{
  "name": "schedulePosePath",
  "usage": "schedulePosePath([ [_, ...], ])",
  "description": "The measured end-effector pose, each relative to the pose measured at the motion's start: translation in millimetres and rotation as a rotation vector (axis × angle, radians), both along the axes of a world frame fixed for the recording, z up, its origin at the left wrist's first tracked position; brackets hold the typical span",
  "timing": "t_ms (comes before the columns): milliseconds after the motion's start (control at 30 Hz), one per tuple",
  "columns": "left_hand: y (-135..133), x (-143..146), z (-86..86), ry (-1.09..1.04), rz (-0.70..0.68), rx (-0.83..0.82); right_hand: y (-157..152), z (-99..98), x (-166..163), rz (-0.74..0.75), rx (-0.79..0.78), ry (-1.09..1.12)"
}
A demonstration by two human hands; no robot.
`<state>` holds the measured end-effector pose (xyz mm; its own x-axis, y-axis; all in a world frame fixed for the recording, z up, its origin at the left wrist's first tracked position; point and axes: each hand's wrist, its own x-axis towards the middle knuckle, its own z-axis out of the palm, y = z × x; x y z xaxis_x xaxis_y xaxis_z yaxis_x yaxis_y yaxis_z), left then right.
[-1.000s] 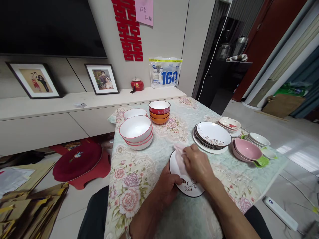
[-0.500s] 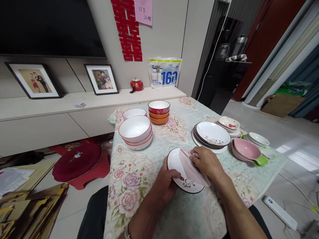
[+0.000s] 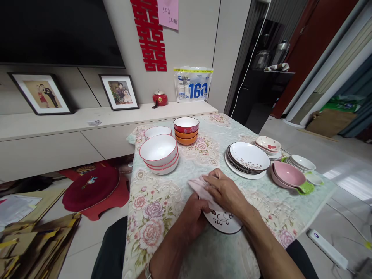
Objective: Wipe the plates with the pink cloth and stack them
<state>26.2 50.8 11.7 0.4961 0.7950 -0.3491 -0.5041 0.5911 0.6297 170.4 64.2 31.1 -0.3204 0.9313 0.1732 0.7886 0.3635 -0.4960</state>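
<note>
My left hand (image 3: 195, 217) grips the left edge of a white plate (image 3: 225, 223) with a dark rim and a brown floral pattern, thumb on its upper face. A pale pink cloth (image 3: 200, 187) is bunched under my right hand (image 3: 225, 190), whose fingers press it against the plate's far side. Cloth and hand hide much of the plate's upper part. Beyond the right hand stands a stack of similar plates (image 3: 249, 155), larger in size. To the left are white bowls (image 3: 159, 150) with red rims, stacked together.
Orange and red bowls (image 3: 186, 131) are stacked at the back. Pink leaf-handled bowls (image 3: 288, 173), small white bowls (image 3: 302, 162) and a patterned dish (image 3: 267, 143) sit on the right. A floral tablecloth (image 3: 157, 232) covers the table. A red stool (image 3: 93, 190) stands left, a power strip (image 3: 328, 248) lies right.
My right hand has moved left across the plate with the cloth, from its right side to its far left edge. The plate has shifted slightly nearer to me.
</note>
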Motion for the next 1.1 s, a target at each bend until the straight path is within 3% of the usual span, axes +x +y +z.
schedulePosePath([
  [167,1.0,-1.5,2.5,-0.051,-0.036,-0.005,5.3,1.3,16.3,-0.209,-0.079,-0.159],
  [333,-1.8,-3.5,1.0,-0.083,0.076,0.052,7.6,1.7,22.8,-0.424,-0.181,-0.367],
  [533,-1.3,0.1,-1.6,0.035,0.153,-0.003,6.2,5.0,25.9,-0.492,-0.154,-0.430],
  [633,-2.3,2.0,-1.9,0.009,0.086,0.005,5.5,6.2,21.4,-0.470,-0.089,-0.402],
  [733,-4.1,3.2,-3.3,-0.016,0.021,0.020,4.5,6.1,11.9,-0.349,0.011,-0.339],
  [900,-4.8,4.5,-6.8,0.011,0.018,0.039,-1.0,5.3,-8.2,0.102,0.145,-0.132],
  [967,-4.6,4.1,-6.3,-0.007,0.023,0.056,-2.4,5.2,-10.9,0.215,0.148,-0.060],
  [1033,-4.8,2.8,-4.0,0.021,-0.005,0.049,-1.8,4.5,-8.0,0.153,0.138,-0.027],
  [1100,-4.9,1.4,-1.1,0.043,-0.031,0.035,0.0,3.3,-0.7,-0.048,0.109,-0.064],
])
